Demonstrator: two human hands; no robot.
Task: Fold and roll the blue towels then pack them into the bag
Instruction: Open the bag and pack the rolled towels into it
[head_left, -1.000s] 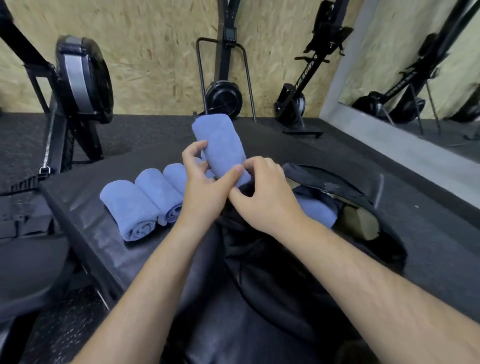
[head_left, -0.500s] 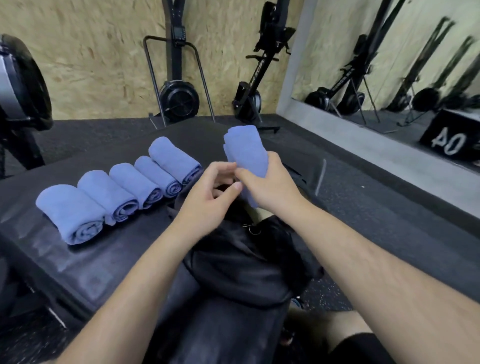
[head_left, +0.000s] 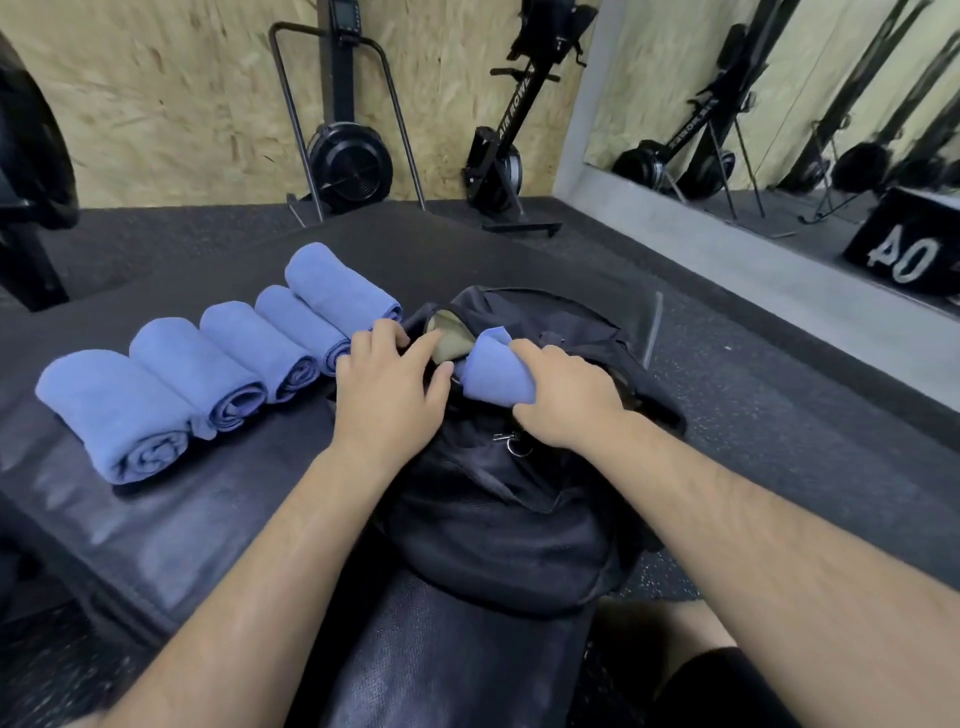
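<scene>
A black bag lies on a black padded bench, its mouth open toward the far side. My right hand grips a rolled blue towel and holds it low in the bag's opening, partly inside. My left hand holds the bag's left rim, fingers curled over the edge by the tan lining. Several rolled blue towels lie side by side on the bench to the left, the nearest and the farthest among them.
Upright rowing machines stand against the wooden wall behind. A mirror runs along the right wall above a grey ledge. A black box marked 40 shows at the far right. Dark rubber floor surrounds the bench.
My right hand has lowered the rolled towel from above the bag down into its opening. My left hand let go of the towel and took the bag's rim.
</scene>
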